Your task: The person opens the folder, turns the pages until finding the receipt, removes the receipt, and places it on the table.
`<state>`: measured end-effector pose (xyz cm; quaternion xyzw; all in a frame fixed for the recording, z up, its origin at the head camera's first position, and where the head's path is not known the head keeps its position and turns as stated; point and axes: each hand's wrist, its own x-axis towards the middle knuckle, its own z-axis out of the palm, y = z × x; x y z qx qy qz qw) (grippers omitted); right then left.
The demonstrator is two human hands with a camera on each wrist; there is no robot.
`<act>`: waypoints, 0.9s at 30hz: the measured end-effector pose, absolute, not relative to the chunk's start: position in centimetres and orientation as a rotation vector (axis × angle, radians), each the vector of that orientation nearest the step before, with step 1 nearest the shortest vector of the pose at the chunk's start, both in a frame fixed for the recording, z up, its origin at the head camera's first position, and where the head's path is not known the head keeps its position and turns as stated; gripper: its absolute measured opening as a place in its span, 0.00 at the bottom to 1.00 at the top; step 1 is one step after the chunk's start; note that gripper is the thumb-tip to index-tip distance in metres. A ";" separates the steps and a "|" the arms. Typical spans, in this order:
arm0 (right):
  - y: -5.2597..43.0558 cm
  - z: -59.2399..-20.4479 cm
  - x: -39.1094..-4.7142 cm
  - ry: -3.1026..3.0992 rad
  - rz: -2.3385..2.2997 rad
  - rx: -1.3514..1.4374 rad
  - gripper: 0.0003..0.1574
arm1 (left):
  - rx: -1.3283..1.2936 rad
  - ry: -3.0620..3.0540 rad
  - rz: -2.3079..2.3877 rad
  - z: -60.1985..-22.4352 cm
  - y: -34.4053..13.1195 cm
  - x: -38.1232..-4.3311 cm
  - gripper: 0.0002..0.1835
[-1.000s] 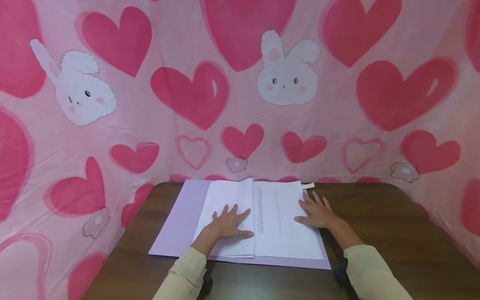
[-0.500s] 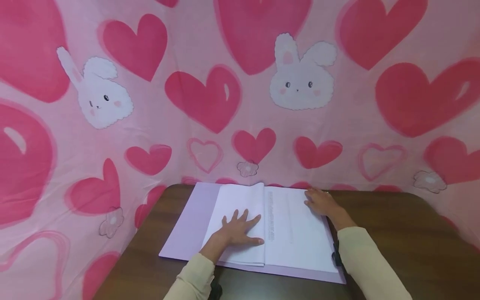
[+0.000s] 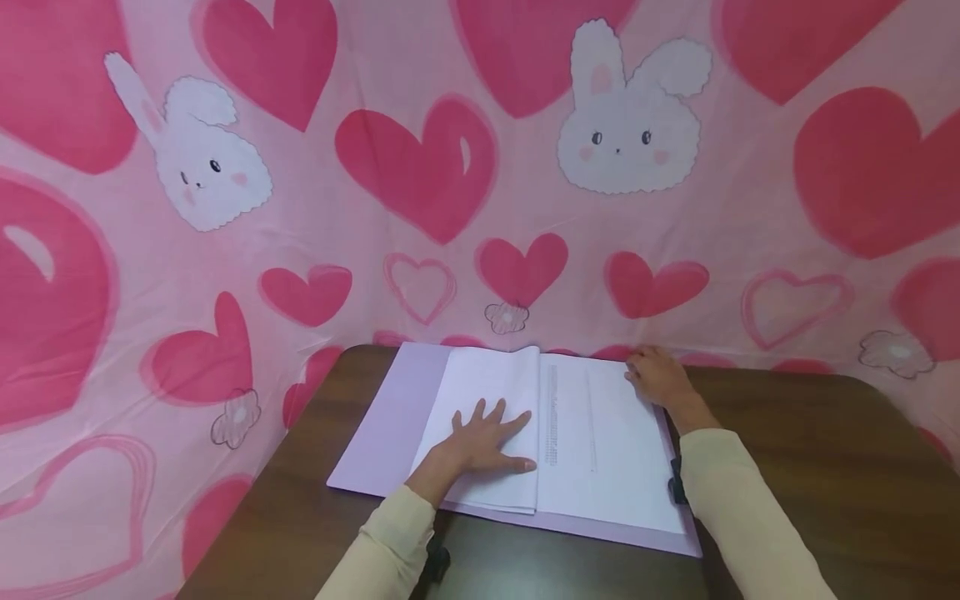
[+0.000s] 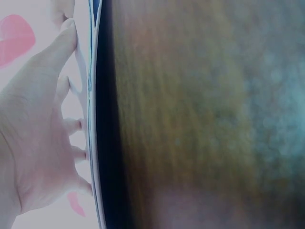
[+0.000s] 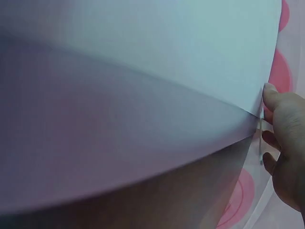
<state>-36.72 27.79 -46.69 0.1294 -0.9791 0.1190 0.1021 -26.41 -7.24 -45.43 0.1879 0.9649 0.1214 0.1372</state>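
An open booklet of white sheets lies in a lilac folder on the dark wooden table. My left hand rests on the left page with fingers spread, thumb near the fold. In the left wrist view its fingertips touch the paper. My right hand is at the far right corner of the printed right page. The right wrist view shows its thumb on the page corner and curled fingers behind it, pinching the sheet. A thin tab sticks out beside those fingers.
The dark wooden table extends to both sides of the folder. Behind its far edge hangs a pink cloth with hearts and rabbits. A black strap piece sits at the right wrist.
My right hand has gone from lying with spread fingers on the right page's edge to its far corner, where the fingers curl. The left hand stays on the left page. The head view has shifted.
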 end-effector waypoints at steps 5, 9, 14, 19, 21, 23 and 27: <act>28.0 -46.2 -37.1 -2.913 0.329 0.369 0.25 | 0.557 2.784 0.339 -45.2 -7.1 -26.5 0.47; 28.2 -45.9 -37.2 -2.906 0.378 0.314 0.22 | 0.565 2.781 0.340 -45.3 -6.8 -26.7 0.47; 27.9 -45.2 -37.0 -2.818 0.356 0.305 0.12 | 0.565 2.787 0.347 -45.3 -6.6 -26.6 0.48; 27.6 -44.8 -37.0 -2.743 0.222 0.323 0.09 | 0.552 2.793 0.353 -45.1 -6.7 -26.3 0.48; 27.5 -44.9 -37.0 -2.729 0.188 0.319 0.10 | 0.548 2.797 0.358 -45.1 -6.8 -26.2 0.48; 27.4 -45.1 -37.1 -2.718 0.147 0.324 0.12 | 0.544 2.801 0.360 -45.1 -6.9 -26.2 0.48; 26.9 -45.6 -37.0 -2.694 0.216 0.338 0.12 | 0.538 2.809 0.359 -45.2 -7.2 -26.0 0.48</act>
